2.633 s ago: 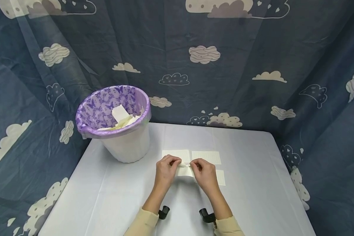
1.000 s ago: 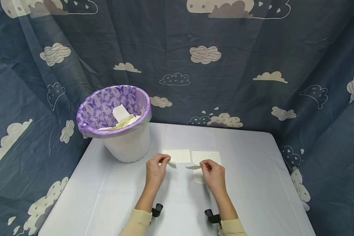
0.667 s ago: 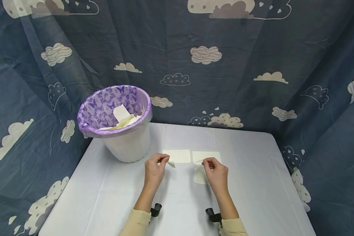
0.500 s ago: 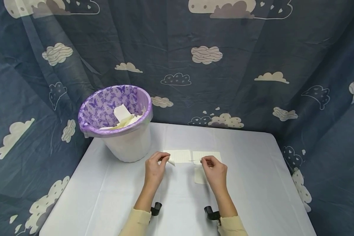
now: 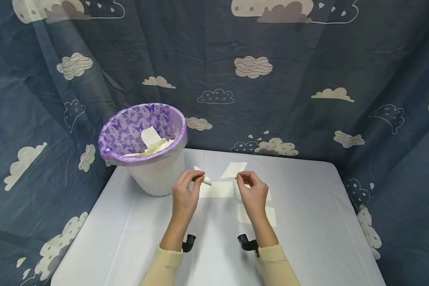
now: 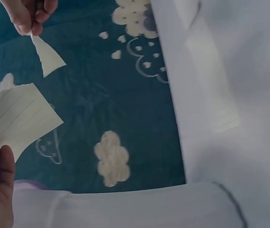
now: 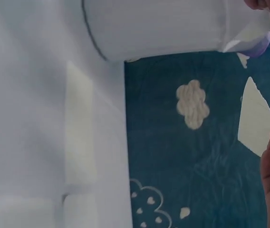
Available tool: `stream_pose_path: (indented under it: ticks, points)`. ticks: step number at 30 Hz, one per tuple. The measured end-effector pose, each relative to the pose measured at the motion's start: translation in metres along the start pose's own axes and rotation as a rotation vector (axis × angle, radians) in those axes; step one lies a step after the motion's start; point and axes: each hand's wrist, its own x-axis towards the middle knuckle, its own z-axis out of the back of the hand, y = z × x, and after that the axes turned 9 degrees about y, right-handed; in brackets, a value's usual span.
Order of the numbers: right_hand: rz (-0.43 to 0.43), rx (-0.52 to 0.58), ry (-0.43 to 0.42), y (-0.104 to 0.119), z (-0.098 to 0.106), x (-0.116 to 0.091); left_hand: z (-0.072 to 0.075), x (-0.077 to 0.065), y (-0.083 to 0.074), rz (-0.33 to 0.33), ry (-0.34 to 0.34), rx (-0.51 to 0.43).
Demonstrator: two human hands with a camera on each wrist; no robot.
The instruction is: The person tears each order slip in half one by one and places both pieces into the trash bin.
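Left hand (image 5: 184,196) and right hand (image 5: 254,194) each pinch a torn piece (image 5: 233,170); three sheets (image 5: 216,190), apparently whole, remain at four o'clock from the bin (image 5: 157,174).

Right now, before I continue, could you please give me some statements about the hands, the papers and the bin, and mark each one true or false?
1. The left hand pinches one paper piece, and the right hand pinches another piece. True.
2. The two held pieces are joined. False: the left wrist view shows a gap between them.
3. The bin has a purple patterned liner. True.
4. The bin is empty. False: paper scraps lie inside it.
5. Three paper slips lie on the table. True.
6. The bin stands to the person's right. False: it is on the left.
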Motion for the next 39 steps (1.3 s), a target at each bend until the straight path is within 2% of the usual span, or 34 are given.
stream_pose_path:
  ticks: [5,10,13,20,24,28,33,39]
  points:
    - [0.004,0.143,0.014,0.021,-0.012,0.014,0.014,0.021,-0.013,-0.128,-0.103,-0.009]
    - [0.077,0.269,0.037,0.042,-0.026,0.025,0.029,0.044,-0.025,-0.234,-0.208,-0.021]
    - [0.118,0.334,0.036,0.054,-0.035,0.031,0.038,0.056,-0.03,-0.266,-0.263,-0.023]
    - [0.161,0.483,0.056,0.079,-0.059,0.047,0.058,0.076,-0.034,-0.293,-0.378,0.007]
    - [0.172,0.525,0.096,0.093,-0.073,0.055,0.071,0.083,-0.027,-0.279,-0.433,0.042]
    - [0.179,0.519,0.132,0.103,-0.085,0.062,0.079,0.085,-0.018,-0.223,-0.471,0.077]
    - [0.192,0.464,0.167,0.113,-0.096,0.072,0.083,0.087,-0.009,-0.156,-0.476,0.118]
    - [0.253,0.337,0.229,0.122,-0.104,0.082,0.087,0.089,-0.002,-0.086,-0.467,0.148]
